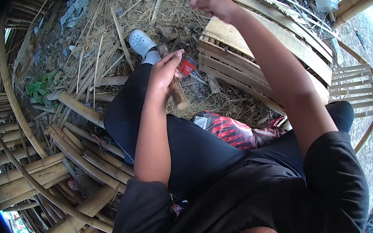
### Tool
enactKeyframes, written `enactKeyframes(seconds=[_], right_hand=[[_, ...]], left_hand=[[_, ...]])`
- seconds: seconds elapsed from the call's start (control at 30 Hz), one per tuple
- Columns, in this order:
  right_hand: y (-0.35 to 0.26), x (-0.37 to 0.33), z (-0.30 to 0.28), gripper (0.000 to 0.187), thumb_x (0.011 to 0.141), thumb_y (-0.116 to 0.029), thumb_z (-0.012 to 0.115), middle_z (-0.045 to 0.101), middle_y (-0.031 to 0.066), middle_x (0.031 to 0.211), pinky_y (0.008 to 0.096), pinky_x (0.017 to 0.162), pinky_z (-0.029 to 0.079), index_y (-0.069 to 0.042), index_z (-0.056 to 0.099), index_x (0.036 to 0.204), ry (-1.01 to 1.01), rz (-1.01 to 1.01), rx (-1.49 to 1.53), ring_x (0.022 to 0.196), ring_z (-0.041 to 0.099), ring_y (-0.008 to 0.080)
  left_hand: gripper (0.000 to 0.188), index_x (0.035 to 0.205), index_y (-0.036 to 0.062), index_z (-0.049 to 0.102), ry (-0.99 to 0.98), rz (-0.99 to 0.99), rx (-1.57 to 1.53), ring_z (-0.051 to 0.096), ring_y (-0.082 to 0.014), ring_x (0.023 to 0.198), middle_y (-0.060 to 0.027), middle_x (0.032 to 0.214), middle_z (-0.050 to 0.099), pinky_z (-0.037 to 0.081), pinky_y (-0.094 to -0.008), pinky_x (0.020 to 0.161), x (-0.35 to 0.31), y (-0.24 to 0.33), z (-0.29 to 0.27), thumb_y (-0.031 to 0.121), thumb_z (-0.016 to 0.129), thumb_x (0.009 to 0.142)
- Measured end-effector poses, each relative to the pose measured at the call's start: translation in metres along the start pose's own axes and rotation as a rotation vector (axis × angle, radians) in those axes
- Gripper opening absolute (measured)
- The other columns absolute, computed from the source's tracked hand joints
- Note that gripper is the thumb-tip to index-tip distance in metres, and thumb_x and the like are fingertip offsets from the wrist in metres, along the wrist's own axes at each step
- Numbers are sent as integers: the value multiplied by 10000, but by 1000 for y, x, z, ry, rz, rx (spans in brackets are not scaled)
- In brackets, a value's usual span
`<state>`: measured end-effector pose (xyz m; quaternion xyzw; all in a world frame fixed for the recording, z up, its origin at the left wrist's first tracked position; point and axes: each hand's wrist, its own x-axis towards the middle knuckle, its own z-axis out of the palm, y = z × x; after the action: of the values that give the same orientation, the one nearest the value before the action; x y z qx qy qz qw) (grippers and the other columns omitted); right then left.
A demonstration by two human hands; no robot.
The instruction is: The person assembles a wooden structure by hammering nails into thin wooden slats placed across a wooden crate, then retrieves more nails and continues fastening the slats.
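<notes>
My left hand [164, 76] is closed around a wooden-handled tool [177, 95], which stands out below the palm. The tool's far end is a darker block near my shoe, and its exact kind is hard to make out. A small red and clear packet [187, 66] shows right beside those fingers; I cannot tell whether they touch it. My right hand [217, 7] is raised over the far left corner of a slatted wooden crate [227, 32]. Its fingers stretch out to the left, and nothing shows in them.
Bamboo poles [81, 110] lie to the left, with a bamboo framework [25, 171] beyond them. Straw and split strips [94, 48] cover the ground ahead. A red and black patterned cloth or bag [232, 129] lies between my legs. My white clog [141, 42] is near the tool.
</notes>
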<state>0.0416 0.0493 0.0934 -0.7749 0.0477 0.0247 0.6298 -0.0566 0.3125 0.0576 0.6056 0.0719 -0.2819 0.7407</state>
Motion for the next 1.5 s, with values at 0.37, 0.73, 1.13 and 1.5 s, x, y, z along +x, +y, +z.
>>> enactKeyframes(seconds=[0.37, 0.73, 1.13, 1.5], right_hand=[[8, -91, 31, 245, 925, -143, 746, 751, 66, 967, 205, 548, 436, -31, 662, 1125, -351, 80, 265, 830, 685, 103], [20, -126, 1, 324, 917, -155, 767, 729, 171, 814, 310, 521, 501, 39, 538, 1037, -418, 91, 113, 705, 715, 207], [98, -95, -265, 743, 836, -511, 752, 529, 220, 1407, 539, 981, 513, -103, 510, 1408, 465, 438, -1434, 1234, 619, 372], [151, -109, -298, 141, 965, -110, 516, 714, 153, 936, 464, 679, 602, -62, 576, 1083, 498, -70, -1514, 830, 737, 352]], left_hand=[[373, 1272, 58, 673, -72, 15, -169, 453, 3, 639, 60, 832, 544, 374, -160, 525, -9, -5, 32, 316, 681, 1003], [330, 1210, 12, 681, -163, -18, -103, 475, 5, 653, -23, 982, 688, 375, -139, 560, -23, -12, 49, 257, 696, 990], [239, 1084, 85, 615, -162, -169, -34, 451, 1, 585, 49, 844, 518, 374, -161, 532, -9, -17, 57, 273, 717, 978], [235, 1105, 69, 606, -135, -190, 15, 455, 6, 595, 31, 864, 539, 378, -154, 504, -9, -5, 82, 254, 698, 992]])
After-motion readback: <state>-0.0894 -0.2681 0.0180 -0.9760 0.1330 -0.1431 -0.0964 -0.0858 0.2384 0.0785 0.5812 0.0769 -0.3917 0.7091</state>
